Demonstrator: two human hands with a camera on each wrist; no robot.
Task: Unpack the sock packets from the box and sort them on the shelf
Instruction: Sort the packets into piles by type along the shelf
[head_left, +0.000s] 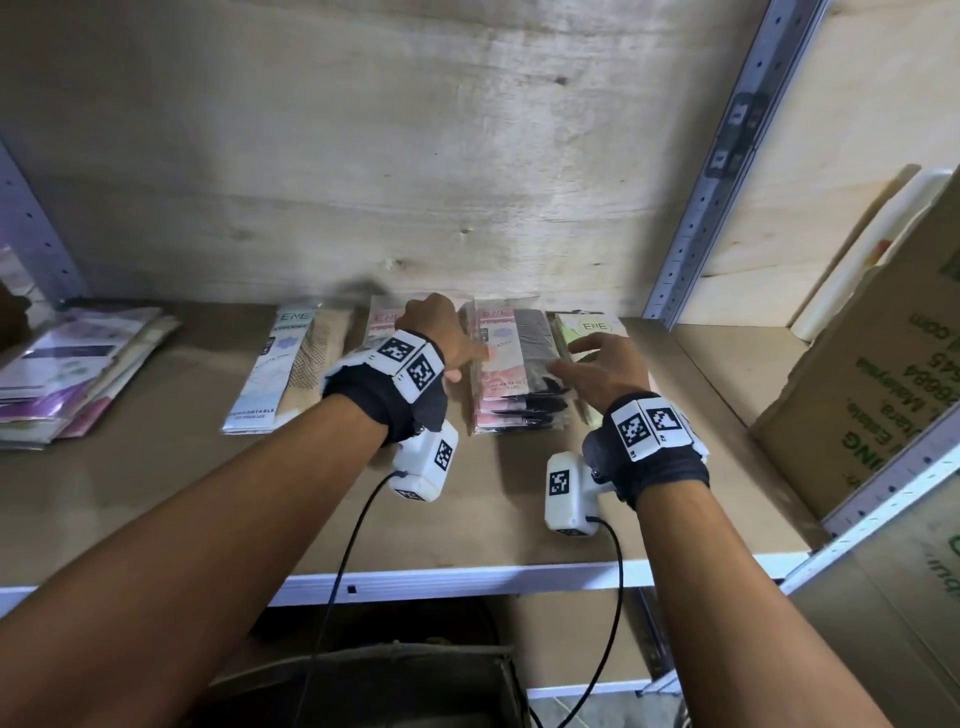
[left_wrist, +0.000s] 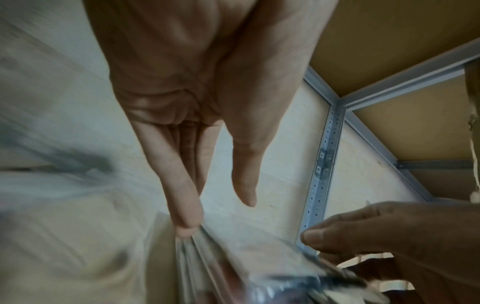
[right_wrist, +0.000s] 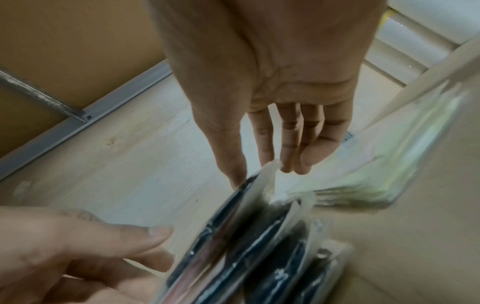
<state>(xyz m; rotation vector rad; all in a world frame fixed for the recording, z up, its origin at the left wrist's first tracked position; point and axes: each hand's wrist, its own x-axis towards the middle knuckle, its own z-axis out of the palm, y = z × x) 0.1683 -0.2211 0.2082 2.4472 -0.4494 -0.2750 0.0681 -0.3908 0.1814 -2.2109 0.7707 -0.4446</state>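
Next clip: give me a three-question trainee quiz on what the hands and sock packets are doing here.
1. True or false: the stack of pink-and-black packets lies between the left hand and the right hand.
2. Which packets sit directly right of that stack? A) green packets B) purple packets C) blue packets
3. Fill in: the lone beige packet lies flat on the ____.

Key: 1 true; 2 A; 3 shelf.
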